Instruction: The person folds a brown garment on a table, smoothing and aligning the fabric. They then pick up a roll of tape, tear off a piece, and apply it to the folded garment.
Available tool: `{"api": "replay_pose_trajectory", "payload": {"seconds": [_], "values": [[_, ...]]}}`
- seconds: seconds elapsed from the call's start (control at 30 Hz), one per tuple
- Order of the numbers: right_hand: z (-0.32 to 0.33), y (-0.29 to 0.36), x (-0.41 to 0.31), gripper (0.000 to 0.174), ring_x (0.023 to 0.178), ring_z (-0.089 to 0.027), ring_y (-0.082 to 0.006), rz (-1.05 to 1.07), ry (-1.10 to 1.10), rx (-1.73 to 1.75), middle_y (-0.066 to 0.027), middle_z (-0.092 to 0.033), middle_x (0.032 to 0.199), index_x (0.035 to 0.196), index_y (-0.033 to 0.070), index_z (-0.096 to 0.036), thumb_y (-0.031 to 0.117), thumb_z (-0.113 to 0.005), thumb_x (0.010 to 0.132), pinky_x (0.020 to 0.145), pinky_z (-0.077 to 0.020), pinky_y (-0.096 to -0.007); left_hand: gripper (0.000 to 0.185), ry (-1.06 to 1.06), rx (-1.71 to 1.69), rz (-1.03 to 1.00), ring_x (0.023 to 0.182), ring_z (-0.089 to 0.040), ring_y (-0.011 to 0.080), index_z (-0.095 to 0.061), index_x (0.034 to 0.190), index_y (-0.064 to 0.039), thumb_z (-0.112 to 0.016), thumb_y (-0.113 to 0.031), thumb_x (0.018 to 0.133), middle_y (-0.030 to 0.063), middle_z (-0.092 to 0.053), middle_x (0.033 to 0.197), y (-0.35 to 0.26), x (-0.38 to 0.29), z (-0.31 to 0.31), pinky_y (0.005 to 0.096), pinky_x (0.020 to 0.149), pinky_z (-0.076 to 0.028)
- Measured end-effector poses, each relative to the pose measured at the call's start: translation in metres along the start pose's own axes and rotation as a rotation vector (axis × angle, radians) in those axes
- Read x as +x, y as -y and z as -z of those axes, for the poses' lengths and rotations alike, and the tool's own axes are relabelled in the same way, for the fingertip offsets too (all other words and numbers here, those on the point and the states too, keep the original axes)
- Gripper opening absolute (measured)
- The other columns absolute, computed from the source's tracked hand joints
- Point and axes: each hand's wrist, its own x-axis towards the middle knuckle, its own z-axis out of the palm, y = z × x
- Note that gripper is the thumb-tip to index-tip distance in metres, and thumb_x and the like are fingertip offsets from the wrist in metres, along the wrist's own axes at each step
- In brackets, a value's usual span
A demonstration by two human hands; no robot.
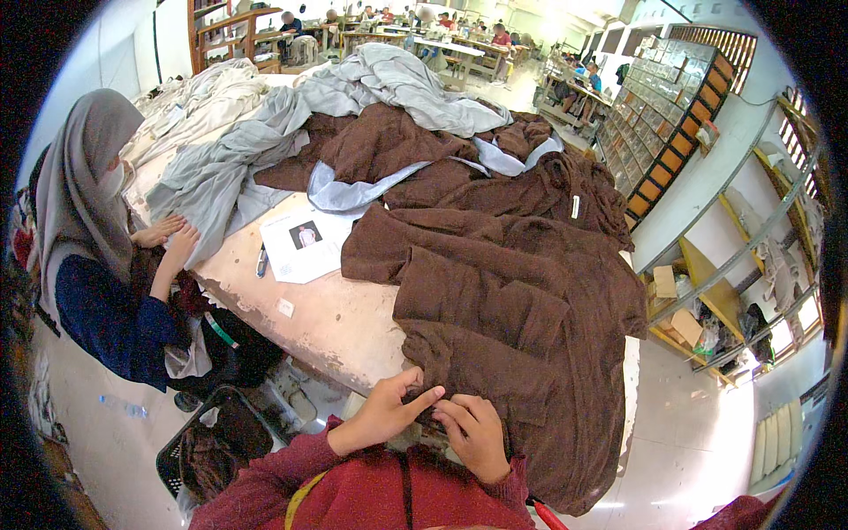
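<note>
A dark brown cloth garment [517,311] lies spread over the table in front of me, its near right part hanging past the table's edge. At its near left edge, my left hand [387,412] pinches the cloth between thumb and fingers. Close beside it, my right hand [474,434] has its fingers curled on the same edge, holding the cloth. The fingertips of both hands almost meet, and the bit of fabric between them is mostly hidden. Farther back, more brown garments [384,142] with pale blue-grey lining [371,187] lie heaped.
A co-worker [112,265] at the left rests both hands on grey cloth [212,175]. On the worn tabletop [324,318] lie a printed sheet [285,258], a pen [262,261] and a small tag [286,307]. A black basket [173,457] holds brown cloth below. Shelves [712,291] stand right.
</note>
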Motion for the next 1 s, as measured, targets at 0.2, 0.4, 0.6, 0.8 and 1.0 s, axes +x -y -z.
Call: {"api": "replay_pose_trajectory", "payload": {"seconds": [0.2,0.4,0.6,0.8,1.0], "values": [[-0.005,-0.006,-0.001,0.023,0.089,-0.064,-0.0303,-0.023,0.1,0.018,-0.0096,-0.065,0.101,0.109,0.01,-0.065,0.015,-0.069,0.087,0.077,-0.0498,-0.0414,0.028,0.022,0.093,0.017,0.061,-0.05,0.0157,-0.053,0.089,-0.002,-0.065,-0.026,0.098,0.0121,-0.055,0.068,0.003,0.0,-0.004,0.0353,0.056,-0.041],[-0.005,-0.01,0.002,0.016,0.086,-0.063,-0.0336,-0.157,0.146,0.09,-0.0123,-0.065,0.098,0.103,0.009,-0.063,0.014,-0.068,0.088,0.077,-0.0498,-0.0422,0.025,0.071,0.006,-0.059,0.061,-0.053,0.0176,-0.053,0.09,-0.003,-0.064,-0.024,0.098,0.0126,-0.059,0.07,0.017,0.01,-0.012,0.0356,0.056,-0.042],[-0.008,-0.014,-0.002,0.015,0.086,-0.065,-0.0318,-0.356,0.118,0.226,-0.0133,-0.064,0.092,0.092,0.004,-0.063,0.006,-0.074,0.083,0.078,-0.0507,-0.0366,0.025,0.211,0.017,-0.025,0.062,-0.06,0.0243,-0.053,0.093,-0.004,-0.063,-0.027,0.099,0.0133,-0.062,0.072,0.035,0.019,-0.015,0.0375,0.058,-0.045],[-0.016,-0.022,-0.006,0.012,0.078,-0.06,-0.0331,-0.33,0.125,0.214,-0.0116,-0.06,0.085,0.09,0.006,-0.059,0.006,-0.071,0.085,0.07,-0.0472,-0.0406,0.026,0.135,0.046,-0.154,0.063,-0.06,0.0348,-0.052,0.096,-0.005,-0.063,-0.029,0.098,0.0178,-0.059,0.07,0.043,0.019,-0.017,0.0426,0.056,-0.043],[-0.017,-0.034,-0.01,0.016,0.079,-0.061,-0.0335,-0.277,0.18,0.098,-0.0103,-0.06,0.085,0.089,0.01,-0.06,0.002,-0.068,0.078,0.067,-0.048,-0.0435,0.023,0.176,0.077,-0.053,0.058,-0.054,0.0378,-0.051,0.098,-0.007,-0.063,-0.026,0.097,0.0186,-0.055,0.065,0.043,0.019,-0.017,0.0427,0.053,-0.04]]}}
